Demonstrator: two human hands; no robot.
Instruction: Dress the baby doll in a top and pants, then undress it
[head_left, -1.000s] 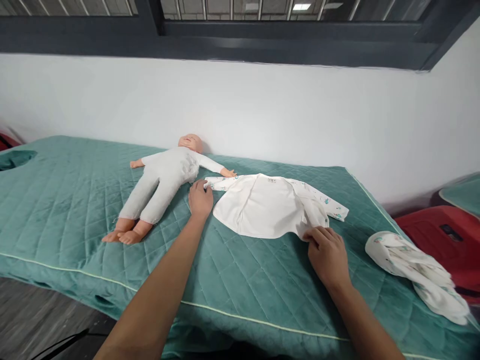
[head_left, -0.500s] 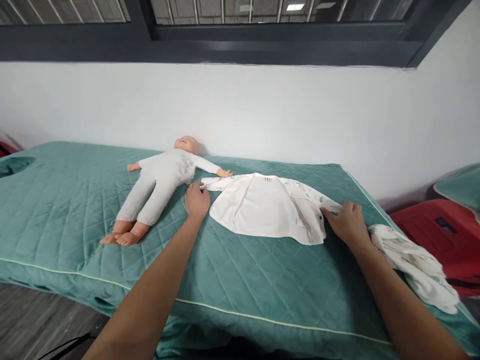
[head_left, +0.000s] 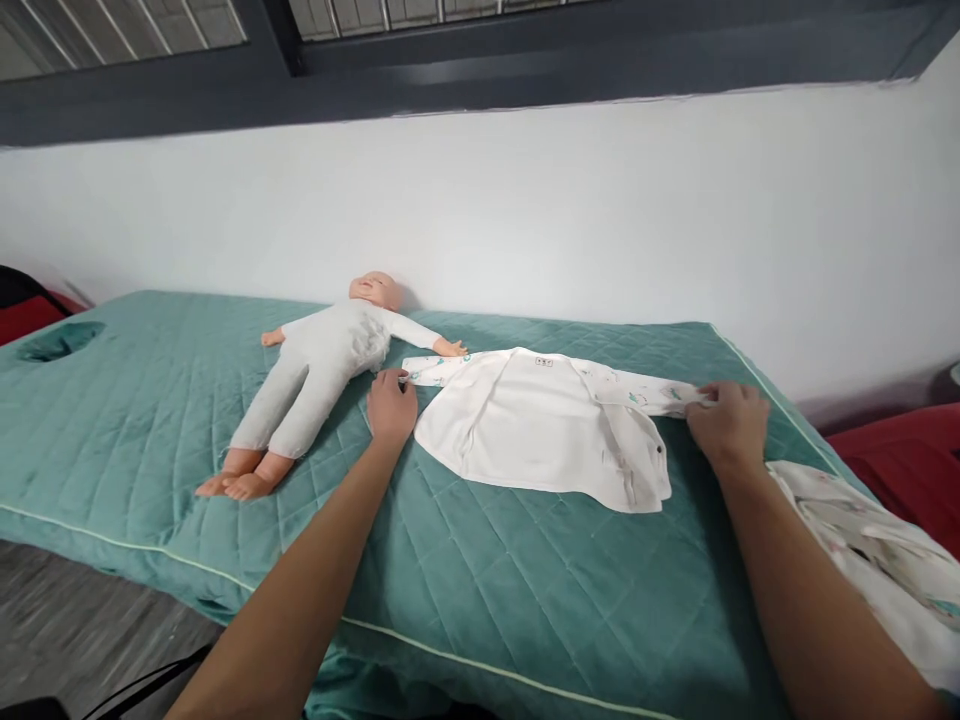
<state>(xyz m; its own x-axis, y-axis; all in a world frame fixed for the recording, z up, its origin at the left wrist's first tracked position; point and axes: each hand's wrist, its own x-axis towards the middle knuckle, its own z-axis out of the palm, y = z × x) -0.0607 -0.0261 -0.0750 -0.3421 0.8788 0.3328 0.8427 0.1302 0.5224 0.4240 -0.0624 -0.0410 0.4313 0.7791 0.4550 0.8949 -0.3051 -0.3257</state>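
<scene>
A white baby shirt (head_left: 536, 430) with patterned sleeves lies spread open on the green quilted bed cover (head_left: 480, 590). My left hand (head_left: 391, 405) is closed on the end of its left sleeve. At the other side, my right hand (head_left: 729, 425) pinches the cuff of the right sleeve, which is stretched out sideways. To the left of the shirt a baby doll (head_left: 326, 355) in a white suit lies on its back, one hand touching or close by the left sleeve. The fingertips of both my hands are partly hidden.
A crumpled white patterned cloth (head_left: 877, 560) lies at the bed's right edge, beside my right forearm. Beyond it is a red object (head_left: 907, 470). A white wall (head_left: 570, 220) runs along the back, below a dark window frame (head_left: 465, 80). The bed has a hole (head_left: 60, 342) at far left.
My right hand has moved outward to the right, pulling the right sleeve straighter and more level. My left hand stays at the left cuff. The camera view has tilted slightly.
</scene>
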